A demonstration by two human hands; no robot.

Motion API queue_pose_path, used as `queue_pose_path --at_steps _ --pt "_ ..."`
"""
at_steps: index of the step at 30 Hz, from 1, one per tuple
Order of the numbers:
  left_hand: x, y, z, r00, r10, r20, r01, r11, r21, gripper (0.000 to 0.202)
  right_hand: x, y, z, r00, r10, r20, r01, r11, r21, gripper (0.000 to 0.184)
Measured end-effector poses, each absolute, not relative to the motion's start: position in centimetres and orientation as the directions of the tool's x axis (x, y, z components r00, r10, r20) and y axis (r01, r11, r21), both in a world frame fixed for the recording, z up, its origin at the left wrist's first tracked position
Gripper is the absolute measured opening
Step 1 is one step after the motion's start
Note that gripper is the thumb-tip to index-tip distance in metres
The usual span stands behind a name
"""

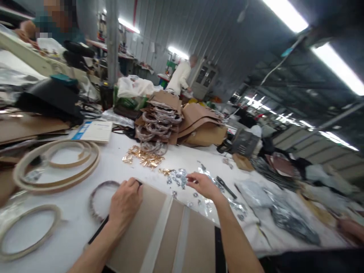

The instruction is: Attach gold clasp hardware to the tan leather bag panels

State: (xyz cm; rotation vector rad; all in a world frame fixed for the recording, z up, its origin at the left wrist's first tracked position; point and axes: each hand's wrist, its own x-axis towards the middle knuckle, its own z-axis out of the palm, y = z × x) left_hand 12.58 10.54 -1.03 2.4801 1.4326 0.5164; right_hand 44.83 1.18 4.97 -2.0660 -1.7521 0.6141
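My left hand [125, 203] rests closed on the near left corner of a tan panel with pale strips [170, 231] that lies flat on the white table [85, 212]. Its fingers curl over the panel's edge, beside a dark ring [95, 197]. My right hand [203, 184] reaches past the panel's far edge into a scatter of small silver metal pieces [178, 176]. Its fingers are pinched together; what they hold is too small to name.
Gold metal pieces [140, 156] lie further back. Large tan hoops [57, 165] lie at left, stacked tan panels with ring handles [167, 121] behind. A black tool [226, 186] and plastic bags [256, 193] lie to the right. Other people work at the back.
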Motion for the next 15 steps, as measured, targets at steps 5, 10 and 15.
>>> queue_pose_path --at_steps 5,10,15 --pt "12.8 10.8 -1.4 0.481 0.853 0.205 0.826 -0.519 0.222 0.035 46.6 4.6 5.1 0.112 0.991 -0.072 0.800 -0.133 -0.585 0.027" --pt "12.8 10.7 -1.0 0.492 0.854 0.166 0.844 -0.515 0.151 0.036 46.3 6.3 3.3 0.035 0.978 -0.207 0.832 -0.143 -0.536 0.025" --pt "12.9 10.7 -0.8 0.481 0.865 0.142 0.845 -0.501 0.188 0.037 46.2 8.7 1.5 0.119 0.971 -0.208 0.884 -0.199 -0.423 0.024"
